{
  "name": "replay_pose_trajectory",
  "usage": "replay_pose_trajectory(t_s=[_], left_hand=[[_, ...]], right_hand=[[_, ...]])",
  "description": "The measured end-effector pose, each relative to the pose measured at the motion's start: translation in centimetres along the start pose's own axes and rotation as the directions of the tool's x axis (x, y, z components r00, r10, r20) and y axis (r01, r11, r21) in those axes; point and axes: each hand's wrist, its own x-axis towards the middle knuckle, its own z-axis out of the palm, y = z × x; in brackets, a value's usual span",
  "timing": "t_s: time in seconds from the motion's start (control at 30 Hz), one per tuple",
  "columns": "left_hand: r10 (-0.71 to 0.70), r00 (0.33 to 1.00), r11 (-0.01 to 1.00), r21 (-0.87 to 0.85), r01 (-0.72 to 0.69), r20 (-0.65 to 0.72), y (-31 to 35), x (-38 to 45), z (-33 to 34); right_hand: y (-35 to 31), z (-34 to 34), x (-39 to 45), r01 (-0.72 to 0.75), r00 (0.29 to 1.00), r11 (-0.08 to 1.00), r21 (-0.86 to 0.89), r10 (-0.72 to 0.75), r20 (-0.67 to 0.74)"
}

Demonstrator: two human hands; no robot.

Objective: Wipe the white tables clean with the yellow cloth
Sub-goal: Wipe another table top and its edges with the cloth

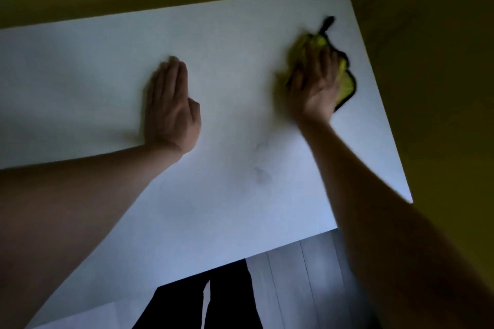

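Head view, looking down on a white table (pixel 227 208) set against a yellow wall (pixel 427 61). Right hand (pixel 314 85) lies palm-down, fingers spread, pressing the yellow cloth (pixel 346 83) flat to the tabletop near the far right corner; the cloth is pinned under the palm, not pinched between the fingers. Left hand (pixel 171 109) rests flat on bare tabletop, well apart from the cloth, fingers straight and together, holding nothing. Motion blur softens the right hand and cloth, so the cloth's outline is only approximate.

Risk: the cloth sits near the right edge of the table; a stroke carried further right could push it off the surface, and because the hold is by pressure alone, a lifted palm would leave it behind. Faint grey smudges (pixel 259 168) lie nearer the person, between the forearms, and would probably be missed if wiping stays at the far corner.

Orientation: the bunched cloth runs lengthwise from near to far, its black-edged corner (pixel 328 23) pointing away toward the wall.
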Motion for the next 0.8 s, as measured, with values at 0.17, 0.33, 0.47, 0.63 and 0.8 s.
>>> replay_pose_trajectory(t_s=[0.17, 0.33, 0.47, 0.63, 0.8], left_hand=[[0.006, 1.0, 1.0, -0.016, -0.007, -0.024, 0.0, -0.1, 0.1], [0.012, 1.0, 1.0, -0.009, -0.011, 0.001, -0.2, 0.1, 0.1], [0.006, 1.0, 1.0, -0.008, -0.006, 0.004, -0.2, 0.1, 0.3], [0.006, 1.0, 1.0, -0.011, -0.006, 0.004, -0.2, 0.0, 0.3], [0.003, 1.0, 1.0, -0.024, -0.003, 0.011, 0.0, 0.0, 0.2]], right_hand=[[-8.8, 3.2, -10.2, 0.21, 0.977, 0.97, 0.123, -0.213, 0.014], [-6.7, 2.1, -9.8, 0.287, 0.955, 0.952, 0.106, -0.293, 0.043], [1.6, -0.4, -4.8, 0.063, 0.996, 0.998, -0.012, -0.063, -0.062], [6.7, -2.3, -2.1, -0.133, 0.989, 0.991, 0.023, 0.134, -0.062], [1.4, -0.8, -6.7, -0.119, 0.991, 0.993, 0.014, 0.12, -0.058]])
